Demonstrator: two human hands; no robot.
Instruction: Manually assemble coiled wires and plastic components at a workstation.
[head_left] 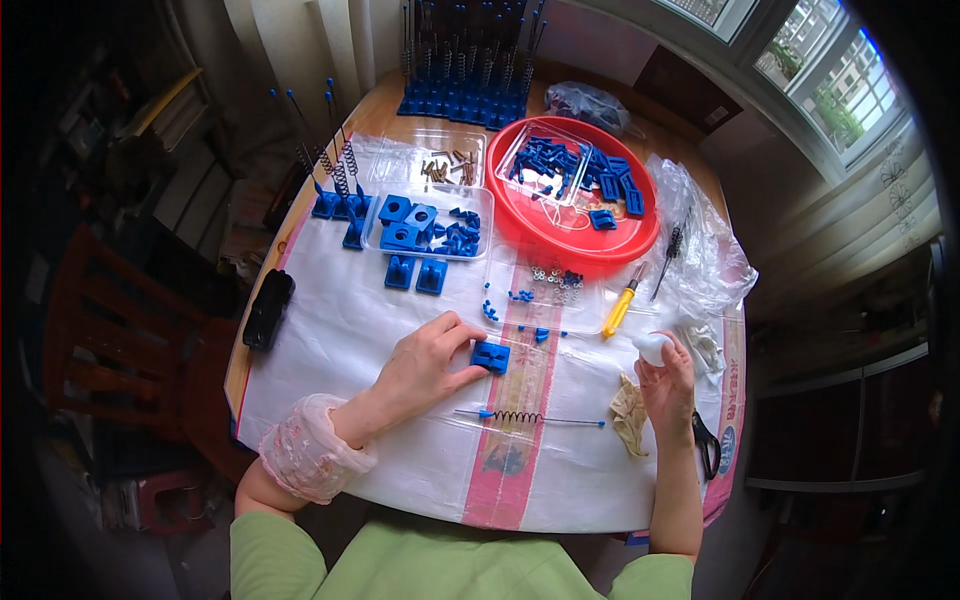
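Note:
My left hand pinches the left edge of a small blue square plastic base lying on the table, thumb at the near side and fingers at the far side. Below it lies a thin rod with a black spring, blue pieces on it. My right hand, raised at the right, is closed around a white rounded object; most of it is hidden, so its kind is unclear. A crumpled tan cloth or paper lies just left of my right wrist. Black-handled scissors lie to its right.
Ahead stand a red basin of blue parts, a clear tray of blue pieces and a yellow-handled screwdriver. Small blue bits lie mid-table. Finished-looking spring stands crowd the back. A black case sits at left.

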